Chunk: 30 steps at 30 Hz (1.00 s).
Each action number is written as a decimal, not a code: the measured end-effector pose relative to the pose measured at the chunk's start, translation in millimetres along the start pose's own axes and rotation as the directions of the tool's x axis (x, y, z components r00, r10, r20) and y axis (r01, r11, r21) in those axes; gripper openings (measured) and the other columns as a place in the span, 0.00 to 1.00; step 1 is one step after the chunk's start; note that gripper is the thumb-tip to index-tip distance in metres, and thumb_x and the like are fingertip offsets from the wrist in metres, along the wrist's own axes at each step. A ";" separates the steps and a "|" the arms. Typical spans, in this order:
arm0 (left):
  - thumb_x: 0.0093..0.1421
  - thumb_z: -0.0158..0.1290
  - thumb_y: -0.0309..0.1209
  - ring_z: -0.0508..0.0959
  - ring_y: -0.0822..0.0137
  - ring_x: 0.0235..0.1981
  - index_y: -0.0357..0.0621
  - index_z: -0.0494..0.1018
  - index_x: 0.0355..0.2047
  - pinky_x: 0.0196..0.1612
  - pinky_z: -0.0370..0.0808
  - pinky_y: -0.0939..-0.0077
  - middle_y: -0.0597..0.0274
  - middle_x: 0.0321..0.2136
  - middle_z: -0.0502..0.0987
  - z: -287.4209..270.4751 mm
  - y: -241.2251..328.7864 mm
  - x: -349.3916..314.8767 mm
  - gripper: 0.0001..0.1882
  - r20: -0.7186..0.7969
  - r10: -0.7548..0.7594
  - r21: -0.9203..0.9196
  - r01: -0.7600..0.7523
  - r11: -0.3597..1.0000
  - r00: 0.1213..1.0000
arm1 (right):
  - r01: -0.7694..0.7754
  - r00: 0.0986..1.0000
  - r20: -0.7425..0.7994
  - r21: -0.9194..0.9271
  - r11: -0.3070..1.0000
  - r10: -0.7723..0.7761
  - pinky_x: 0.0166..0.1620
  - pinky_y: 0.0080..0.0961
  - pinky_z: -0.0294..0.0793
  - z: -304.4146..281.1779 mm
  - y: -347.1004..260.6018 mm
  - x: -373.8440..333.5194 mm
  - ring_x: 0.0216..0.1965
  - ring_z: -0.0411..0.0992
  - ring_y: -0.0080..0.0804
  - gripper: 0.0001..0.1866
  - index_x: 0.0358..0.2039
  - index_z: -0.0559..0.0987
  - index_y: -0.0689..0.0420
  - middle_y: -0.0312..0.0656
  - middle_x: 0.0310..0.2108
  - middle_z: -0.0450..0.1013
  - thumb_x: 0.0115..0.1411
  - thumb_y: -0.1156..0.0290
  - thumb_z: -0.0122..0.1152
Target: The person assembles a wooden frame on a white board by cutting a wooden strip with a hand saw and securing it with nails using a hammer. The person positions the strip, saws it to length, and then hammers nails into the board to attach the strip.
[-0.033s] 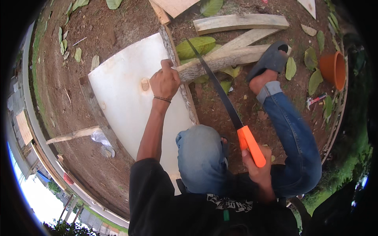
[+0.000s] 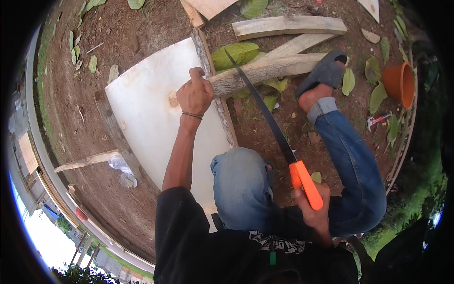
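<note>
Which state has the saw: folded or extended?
Extended: its blade reaches out from the orange handle, which the right hand grips.

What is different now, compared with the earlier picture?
The right hand has drawn the saw slightly back toward the body and a little rightward. The left hand has shifted slightly left. No new hold or release is visible; the bark-edged plank and terracotta pot stayed in place.

Head-Worn View Looks Down

The left of two fisheye cameras faces steeply down from close above the person's denim-clad knee [image 2: 240, 189], its wide frame taking in left hand [image 2: 195, 96], right hand [image 2: 314, 208] and the ground [image 2: 146, 33] beyond, edges bending toward a dark rim.
</note>
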State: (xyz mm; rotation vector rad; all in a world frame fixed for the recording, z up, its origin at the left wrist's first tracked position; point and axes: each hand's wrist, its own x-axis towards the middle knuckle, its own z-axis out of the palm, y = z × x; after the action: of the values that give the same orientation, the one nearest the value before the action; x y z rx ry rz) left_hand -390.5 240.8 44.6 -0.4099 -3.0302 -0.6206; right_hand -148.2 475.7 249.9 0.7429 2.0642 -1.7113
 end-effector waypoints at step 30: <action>0.60 0.51 0.25 0.80 0.54 0.21 0.46 0.71 0.40 0.26 0.76 0.60 0.55 0.21 0.80 -1.0 -9.8 -5.0 0.08 -0.079 0.123 -0.054 -0.128 0.990 0.989 | -0.090 0.995 0.054 0.164 0.982 0.082 0.25 0.22 0.60 -61.7 -52.3 16.9 0.20 0.61 0.17 0.12 0.26 0.73 0.62 0.31 0.17 0.65 0.65 0.71 0.61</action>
State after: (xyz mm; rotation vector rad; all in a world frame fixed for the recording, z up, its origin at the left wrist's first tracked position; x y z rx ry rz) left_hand -388.2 230.4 41.5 -0.5613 -2.8933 -0.7021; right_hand -189.6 532.1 294.0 0.8210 1.8471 -1.8510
